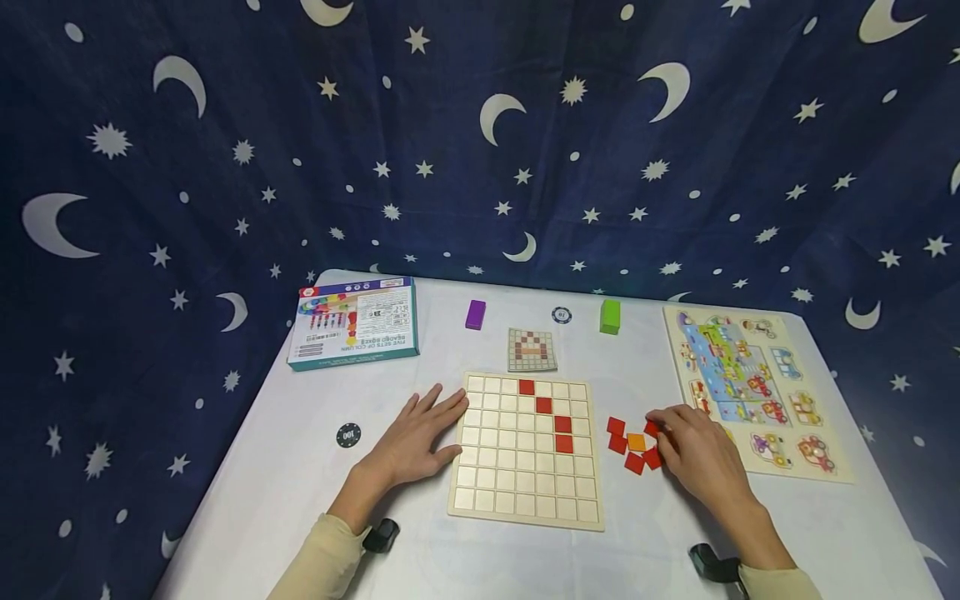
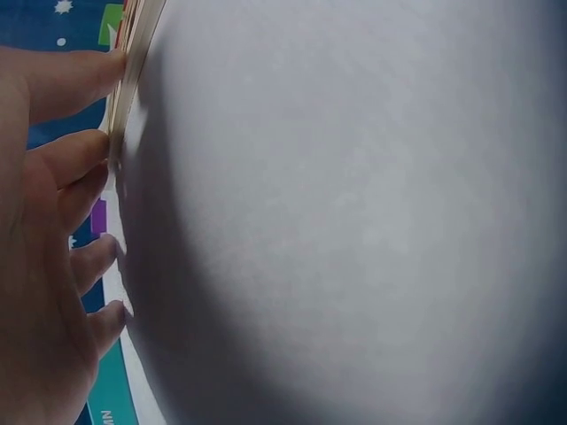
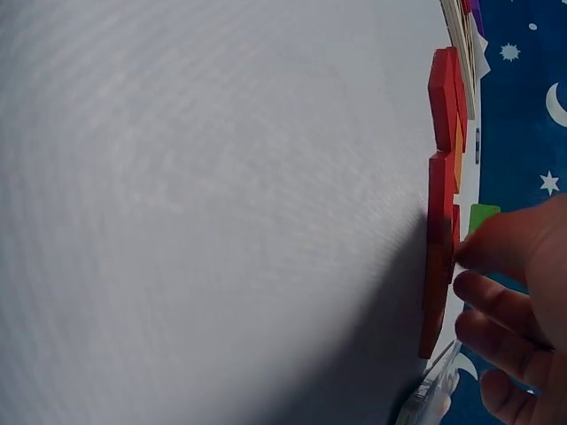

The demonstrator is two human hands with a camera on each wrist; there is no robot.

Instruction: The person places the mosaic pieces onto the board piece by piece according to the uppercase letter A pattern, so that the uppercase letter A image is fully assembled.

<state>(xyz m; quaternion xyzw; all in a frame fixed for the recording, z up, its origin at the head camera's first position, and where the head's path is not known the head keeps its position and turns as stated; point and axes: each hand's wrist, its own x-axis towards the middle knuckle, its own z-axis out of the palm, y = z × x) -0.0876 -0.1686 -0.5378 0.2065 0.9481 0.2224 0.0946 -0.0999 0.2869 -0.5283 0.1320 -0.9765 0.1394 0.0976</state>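
Note:
My left hand [image 1: 412,437] rests at the left edge of a wooden grid board [image 1: 495,479], fingers extended and thumb tip touching its side. Several red tiles lie in the board's upper right squares, among them a red tile [image 1: 543,406]. To the board's right, my right hand [image 1: 701,454] reaches over a loose cluster of red tiles [image 1: 634,462] around one orange tile [image 1: 636,442]. Its fingertips touch the cluster's right side, partly covering a red tile [image 1: 651,427]; thumb and forefinger stand apart. In the right wrist view, the thumb is beside the red tiles [image 3: 440,195].
Behind the board lies a small pattern card [image 1: 532,350]. A purple block [image 1: 476,315], a green block [image 1: 610,317], and black chips [image 1: 561,315] stand farther back. A boxed set [image 1: 354,325] is at back left, a picture puzzle board [image 1: 813,425] at right.

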